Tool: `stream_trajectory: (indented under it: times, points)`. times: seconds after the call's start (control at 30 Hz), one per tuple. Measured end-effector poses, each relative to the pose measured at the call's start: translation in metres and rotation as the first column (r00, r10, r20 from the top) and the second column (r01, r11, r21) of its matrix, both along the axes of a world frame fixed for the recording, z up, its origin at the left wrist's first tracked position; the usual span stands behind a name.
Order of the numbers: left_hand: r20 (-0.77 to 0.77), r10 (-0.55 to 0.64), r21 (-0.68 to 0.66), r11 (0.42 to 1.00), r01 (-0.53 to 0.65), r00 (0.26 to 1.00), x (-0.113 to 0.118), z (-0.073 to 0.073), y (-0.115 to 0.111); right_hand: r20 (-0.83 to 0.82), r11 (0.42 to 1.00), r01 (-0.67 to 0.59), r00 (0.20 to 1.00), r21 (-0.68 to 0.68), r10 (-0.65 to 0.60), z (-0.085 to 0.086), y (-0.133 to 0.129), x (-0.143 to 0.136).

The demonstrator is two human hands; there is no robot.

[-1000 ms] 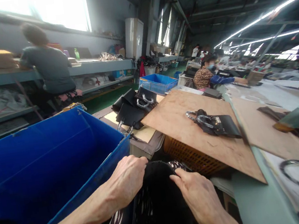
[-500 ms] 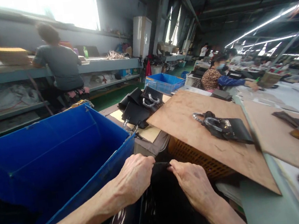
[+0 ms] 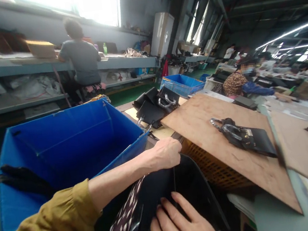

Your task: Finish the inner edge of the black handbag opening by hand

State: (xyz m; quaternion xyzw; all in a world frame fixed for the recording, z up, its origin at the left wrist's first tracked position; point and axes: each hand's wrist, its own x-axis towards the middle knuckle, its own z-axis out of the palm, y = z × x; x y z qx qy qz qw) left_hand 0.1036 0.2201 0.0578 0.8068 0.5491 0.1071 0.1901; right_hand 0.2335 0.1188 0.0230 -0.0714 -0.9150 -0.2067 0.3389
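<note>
A black bag [image 3: 192, 179] with a smooth leather-like surface stands upright over my lap, its panels parted at the top. My left hand [image 3: 168, 152] is closed on its upper edge, knuckles facing up. Lower down, my right hand [image 3: 183, 222] lies against the bag's near panel with fingers spread. Crinkled clear plastic [image 3: 134, 221] shows beside the bag, next to patterned cloth [image 3: 125, 220] on my leg. The bag's lower part is hidden by my right hand and the frame edge.
A large blue bin [image 3: 60, 144] with dark straps stands at left. On a wooden board [image 3: 189, 122] at right lies a black handbag [image 3: 241, 137] with plastic-wrapped handles; a yellow crate [image 3: 212, 164] is underneath. More black bags [image 3: 152, 106] lie ahead. Two co-workers sit nearby.
My right hand has let go of the bag's top edge and moved down onto its panel, fingers spread. The left hand still grips the edge. The view has turned left.
</note>
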Motion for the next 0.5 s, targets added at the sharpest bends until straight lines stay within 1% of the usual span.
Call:
stream_trajectory:
  times: [0.13,0.2,0.3,0.37,0.43,0.5]
  points:
    - [0.051,-0.027,-0.070,0.997,0.030,0.998,0.006,0.001,0.010,0.118,0.999,0.033,0.992,0.016,-0.035,-0.014,-0.016,0.009]
    - [0.077,-0.032,-0.090,0.995,0.039,0.996,0.009,0.003,0.014,0.177,0.997,0.071,0.981,0.017,-0.072,-0.019,-0.018,0.011]
    - [0.111,-0.040,-0.124,0.991,0.054,0.993,0.012,0.006,0.016,0.251,0.984,0.178,0.953,-0.006,-0.171,-0.021,-0.007,0.015]
    - [0.145,-0.044,-0.172,0.983,0.069,0.988,0.011,0.005,0.017,0.282,0.973,0.231,0.934,-0.004,-0.221,-0.021,0.003,0.019]
    - [0.194,-0.039,-0.220,0.972,0.083,0.980,0.010,0.002,0.018,0.298,0.975,0.221,0.930,0.016,-0.216,-0.022,0.010,0.022]
    - [0.261,-0.020,-0.238,0.968,0.084,0.965,0.008,-0.001,0.020,0.316,0.985,0.174,0.933,0.019,-0.171,-0.023,0.013,0.025]
